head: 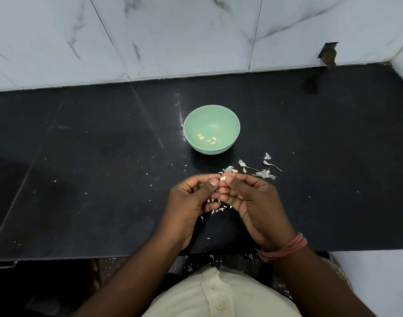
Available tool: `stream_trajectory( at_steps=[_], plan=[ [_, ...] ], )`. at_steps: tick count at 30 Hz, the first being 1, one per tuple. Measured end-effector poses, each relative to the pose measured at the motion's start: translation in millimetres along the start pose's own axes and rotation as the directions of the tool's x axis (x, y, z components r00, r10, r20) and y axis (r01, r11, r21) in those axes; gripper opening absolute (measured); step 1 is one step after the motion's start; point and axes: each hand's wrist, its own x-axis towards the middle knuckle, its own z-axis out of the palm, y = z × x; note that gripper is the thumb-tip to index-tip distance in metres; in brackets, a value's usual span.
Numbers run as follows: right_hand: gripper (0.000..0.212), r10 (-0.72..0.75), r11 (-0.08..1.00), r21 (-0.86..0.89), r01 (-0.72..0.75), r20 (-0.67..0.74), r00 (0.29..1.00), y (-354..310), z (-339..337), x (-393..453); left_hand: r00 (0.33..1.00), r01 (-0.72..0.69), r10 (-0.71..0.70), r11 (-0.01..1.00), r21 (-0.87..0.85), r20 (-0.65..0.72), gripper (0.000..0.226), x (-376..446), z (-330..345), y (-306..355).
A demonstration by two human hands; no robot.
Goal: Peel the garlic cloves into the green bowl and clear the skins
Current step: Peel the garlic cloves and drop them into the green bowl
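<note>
- The garlic clove (223, 178) is pinched between the thumb tips of both hands, on the near side of the green bowl (211, 124) and above the counter.
- Left hand (193, 197): fingers curled, thumb and forefinger pinching the clove.
- Right hand (248, 197): fingers curled, thumb pressing the clove from the opposite side.
- Step in hand, as judged: stripping skin from one clove.
- Peeled cloves (207, 139) lie inside the green bowl.
- Unpeeled cloves (242, 165) lie near and right of the green bowl, among loose skins (265, 174).
- More skin flakes (218, 209) lie nearer than the green bowl, under the hands.
- Next move calls for tearing the skin free, then carrying the bare clove forward over the bowl rim.
</note>
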Motion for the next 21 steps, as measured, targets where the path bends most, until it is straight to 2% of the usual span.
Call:
stream_trajectory(
  at_steps=[6, 14, 21],
  plan=[
    [0.011, -0.068, 0.993, -0.100, 0.067, -0.002, 0.998, 2.3, 0.1, -0.5, 1.000, -0.027, 0.027, 0.999, -0.028, 0.005, 0.018, -4.5, 3.4, 2.5],
    [0.010, -0.225, 0.886, -0.409, 0.220, 0.038, 0.974, 5.2, -0.8, -3.7, 0.998, -0.045, 0.045, 0.999, 0.008, -0.034, 0.012, -1.9, 1.5, 1.0],
    [0.010, -0.216, 0.882, -0.417, 0.219, 0.057, 0.975, 6.5, -1.3, -5.1, 0.999, 0.031, -0.029, 0.994, -0.107, 0.023, 0.013, -1.4, -0.2, 4.2]
  ],
)
